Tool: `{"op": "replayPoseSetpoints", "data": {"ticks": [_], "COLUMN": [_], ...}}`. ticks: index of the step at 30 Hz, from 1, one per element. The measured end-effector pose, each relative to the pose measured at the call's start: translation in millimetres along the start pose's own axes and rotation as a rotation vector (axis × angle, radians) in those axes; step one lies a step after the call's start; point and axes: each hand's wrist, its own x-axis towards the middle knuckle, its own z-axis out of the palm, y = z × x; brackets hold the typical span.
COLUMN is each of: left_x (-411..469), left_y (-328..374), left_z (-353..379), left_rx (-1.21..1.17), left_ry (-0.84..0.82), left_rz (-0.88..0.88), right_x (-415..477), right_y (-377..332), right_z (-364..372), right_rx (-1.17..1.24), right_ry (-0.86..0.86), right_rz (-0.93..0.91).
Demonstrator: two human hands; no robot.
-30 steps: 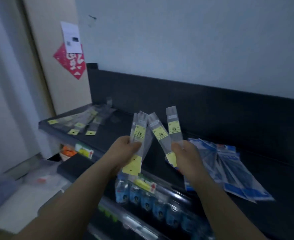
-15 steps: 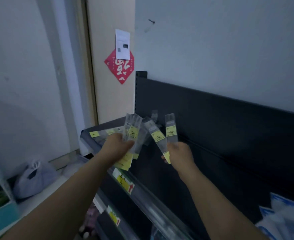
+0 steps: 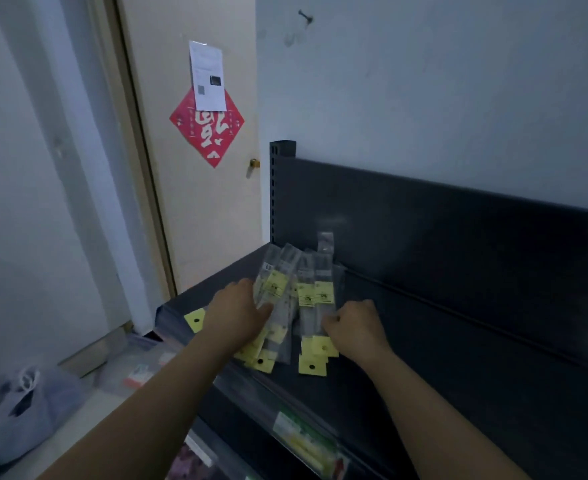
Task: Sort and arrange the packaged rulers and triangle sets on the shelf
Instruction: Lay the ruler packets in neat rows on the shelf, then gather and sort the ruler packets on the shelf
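Note:
Several packaged rulers in clear sleeves with yellow labels and yellow hang tabs lie fanned at the left end of the dark shelf (image 3: 434, 344). My left hand (image 3: 235, 315) holds the left bunch of ruler packs (image 3: 276, 287), thumb across their front, low over the shelf surface. Just to the right, my right hand (image 3: 355, 325) pinches the right bunch of ruler packs (image 3: 317, 296) with curled fingers. More ruler packs sit under both bunches, one yellow tab (image 3: 195, 319) sticking out left of my left hand. No triangle sets are in view.
The shelf's black back panel (image 3: 459, 237) rises behind the packs, its upright post (image 3: 282, 188) at the left corner. A beige door (image 3: 195, 188) with a red diamond sign stands left. A grey bag (image 3: 26, 414) lies on the floor. Lower shelves hold price tags (image 3: 303, 438).
The view has swung left along the shelf. Both hands have come down from holding the ruler packs upright in the air to laying them flat at the shelf's left end.

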Motion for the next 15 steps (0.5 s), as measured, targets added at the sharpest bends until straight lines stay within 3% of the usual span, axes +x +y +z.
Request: {"op": "replayPoseSetpoints", "data": {"ticks": [6, 15], "left_x": [3, -15], "left_y": [2, 60], "left_z": [-7, -3], "left_rx": [0.291, 0.083], "left_ry": [0.084, 0.067], "left_rz": [0.174, 0.552], "right_x": [-14, -60], "right_y": [-8, 9], "right_z": [-12, -49], "right_rx": [-0.162, -0.277], "right_ry": [0.132, 0.317], "right_rz": [-0.083, -0.111]}}
